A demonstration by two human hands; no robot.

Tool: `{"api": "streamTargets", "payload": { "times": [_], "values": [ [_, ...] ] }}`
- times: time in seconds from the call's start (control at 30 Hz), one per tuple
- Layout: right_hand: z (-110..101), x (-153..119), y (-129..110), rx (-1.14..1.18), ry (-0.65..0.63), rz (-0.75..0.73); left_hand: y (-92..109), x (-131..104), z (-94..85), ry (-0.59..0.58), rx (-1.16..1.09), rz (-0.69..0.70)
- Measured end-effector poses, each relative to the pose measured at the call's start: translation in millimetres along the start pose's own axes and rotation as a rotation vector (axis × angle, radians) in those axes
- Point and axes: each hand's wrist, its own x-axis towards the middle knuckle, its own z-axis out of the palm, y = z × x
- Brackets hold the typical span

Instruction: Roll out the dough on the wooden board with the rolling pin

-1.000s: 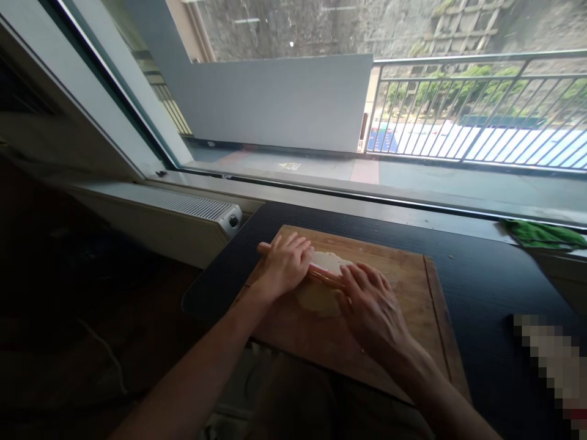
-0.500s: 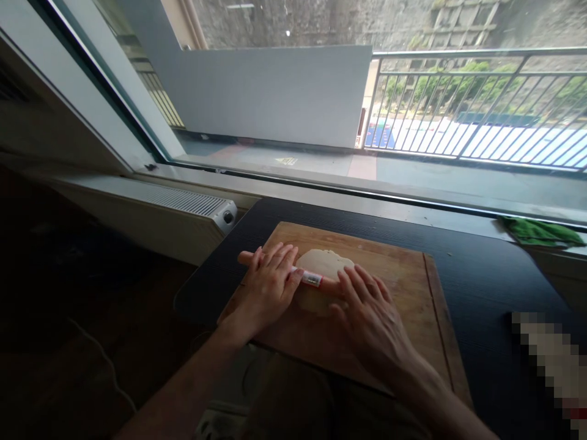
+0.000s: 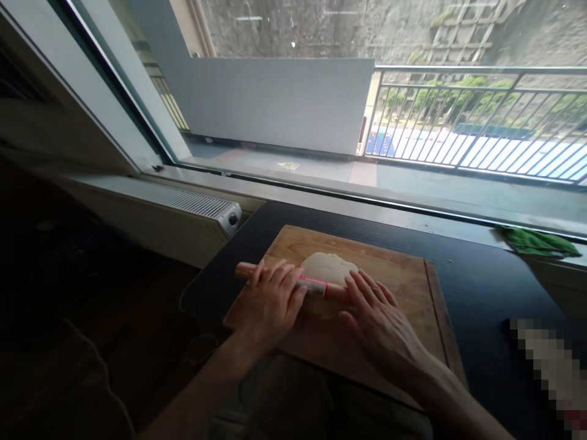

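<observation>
A wooden rolling pin with a printed label round its middle lies across a flat, pale sheet of dough. Over the pin's left part my left hand is closed, the fingers bent across it and the thumb beside the label. The fingers of my right hand lie over the right part of the pin, covering that end, with the thumb on the near side. Beneath the dough is a wooden board. Both hands and the pin hide part of the dough.
The board rests on a black table by a large window. A green cloth lies on the sill at the right. To the left stands a white radiator. A pixelated patch covers something at the table's right side.
The rolling pin has come slightly toward me under both hands, and its label has turned, showing a pink strip. More of my view is tilted upward.
</observation>
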Motion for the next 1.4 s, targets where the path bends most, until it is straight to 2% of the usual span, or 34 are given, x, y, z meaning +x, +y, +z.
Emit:
{"api": "streamTargets", "payload": {
  "times": [0.07,0.13,0.23,0.3,0.37,0.43,0.53,0.63,0.7,0.83,0.9,0.97,1.13,1.2,1.27,1.4],
  "values": [
    [1,-5,-1,-0.006,-0.012,-0.022,-1,-20,-3.8,-0.020,0.003,0.007],
    [2,15,4,-0.020,-0.004,0.029,-3,-22,-2.3,-0.027,0.014,-0.006],
    [3,73,17,-0.051,0.018,0.157,-5,-1,5.6,0.009,0.034,-0.054],
    [4,109,24,-0.041,-0.040,0.196,-4,13,10.5,0.051,0.048,-0.083],
    [4,126,25,-0.048,-0.058,0.207,-1,16,12.7,0.077,0.061,-0.093],
    [4,121,20,-0.075,-0.027,0.151,0,5,12.0,0.073,0.078,-0.076],
    [4,90,10,-0.104,0.030,0.026,-3,-28,7.5,0.055,0.119,-0.038],
    [4,76,6,-0.111,0.027,0.006,-6,-51,4.0,0.053,0.166,-0.034],
    [7,92,6,-0.124,0.022,0.017,-7,-50,3.7,0.060,0.193,-0.056],
    [21,157,3,-0.115,-0.053,0.035,-8,-31,4.2,0.050,0.209,-0.120],
    [26,179,-2,-0.104,-0.108,0.050,-8,-27,2.8,0.035,0.200,-0.136],
    [28,181,-8,-0.090,-0.132,0.041,-9,-30,0.6,0.024,0.185,-0.127],
    [22,129,-9,-0.072,-0.075,-0.045,-10,-48,-4.7,0.038,0.148,-0.104],
    [20,120,-7,-0.082,-0.077,-0.039,-11,-48,-5.6,0.038,0.143,-0.108],
    [22,131,-8,-0.085,-0.089,-0.037,-13,-44,-5.2,0.027,0.144,-0.122],
    [34,187,-19,-0.045,-0.172,-0.038,-19,-36,-3.3,0.000,0.151,-0.172]
  ]
}}
